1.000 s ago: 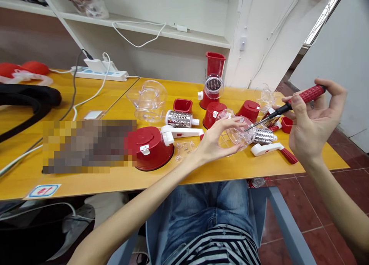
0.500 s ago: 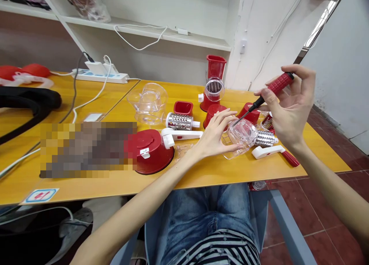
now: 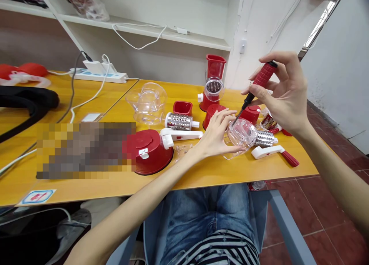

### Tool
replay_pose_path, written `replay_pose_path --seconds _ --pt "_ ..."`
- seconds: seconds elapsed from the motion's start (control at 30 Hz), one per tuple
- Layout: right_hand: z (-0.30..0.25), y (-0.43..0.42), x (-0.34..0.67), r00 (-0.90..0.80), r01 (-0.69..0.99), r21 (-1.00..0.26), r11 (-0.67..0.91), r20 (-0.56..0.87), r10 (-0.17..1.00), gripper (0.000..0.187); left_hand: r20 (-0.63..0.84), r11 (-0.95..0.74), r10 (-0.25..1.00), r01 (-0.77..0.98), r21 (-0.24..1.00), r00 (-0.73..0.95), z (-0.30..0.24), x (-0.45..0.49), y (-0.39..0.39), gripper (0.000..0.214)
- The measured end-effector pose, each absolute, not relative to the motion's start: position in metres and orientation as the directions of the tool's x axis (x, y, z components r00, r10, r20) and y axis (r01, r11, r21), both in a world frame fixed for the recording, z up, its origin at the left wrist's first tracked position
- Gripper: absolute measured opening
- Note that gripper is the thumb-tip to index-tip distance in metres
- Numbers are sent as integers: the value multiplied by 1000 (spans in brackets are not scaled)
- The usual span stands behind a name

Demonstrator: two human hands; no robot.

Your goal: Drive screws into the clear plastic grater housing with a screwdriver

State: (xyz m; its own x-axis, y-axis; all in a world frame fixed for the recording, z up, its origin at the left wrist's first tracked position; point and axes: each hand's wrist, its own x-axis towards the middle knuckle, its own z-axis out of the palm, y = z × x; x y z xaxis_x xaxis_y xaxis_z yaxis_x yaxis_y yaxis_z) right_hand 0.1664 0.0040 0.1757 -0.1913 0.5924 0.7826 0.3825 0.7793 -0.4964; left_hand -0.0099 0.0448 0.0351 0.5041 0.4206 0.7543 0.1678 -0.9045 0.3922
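A screwdriver point(image 3: 261, 78) with a red and black handle is gripped in my right hand point(image 3: 284, 90). The index finger rests on the end of its handle, and its shaft slants down to the left. The tip meets the upper left rim of a clear plastic grater body point(image 3: 243, 136), as far as I can see. My left hand point(image 3: 217, 136) is curved around the left side of this body, thumb in front and fingers behind. Just right of the clear body are a metal grater drum point(image 3: 265, 139) and a white crank handle point(image 3: 265, 152) with a red grip.
To the left stand a red base point(image 3: 152, 151), another crank handle point(image 3: 184, 135), a drum point(image 3: 180, 121) and a clear housing point(image 3: 150, 103). An assembled red rotary grater point(image 3: 215, 82) is behind. A power strip point(image 3: 100, 75) with cables lies at the back left.
My right hand has moved left, and the screwdriver stands steeper than before. My left hand stays on the clear body, which has hardly moved.
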Motion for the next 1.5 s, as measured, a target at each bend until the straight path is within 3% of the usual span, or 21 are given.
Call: replay_pose_path --seconds 0.3,0.7,0.83,1.07,1.23,1.5 --pt "169 8 171 -133 329 -538 776 788 602 49 750 -885 449 128 447 486 34 -11 43 83" --pt "164 -6 160 -92 419 -450 789 843 530 32 773 -892 445 151 425 453 29 -9 42 83" --pt "167 -5 159 -141 379 -427 821 850 507 27 777 -898 431 137 417 459 29 -10 44 83" --pt "180 -3 162 -252 330 -549 768 733 632 40 717 -868 474 134 478 511 35 -14 44 78" --pt "179 8 167 -267 188 -669 719 670 693 49 651 -843 489 121 524 581 40 -19 44 77" --pt "184 -3 158 -223 302 -647 701 667 711 50 648 -830 475 60 554 595 40 -19 45 77"
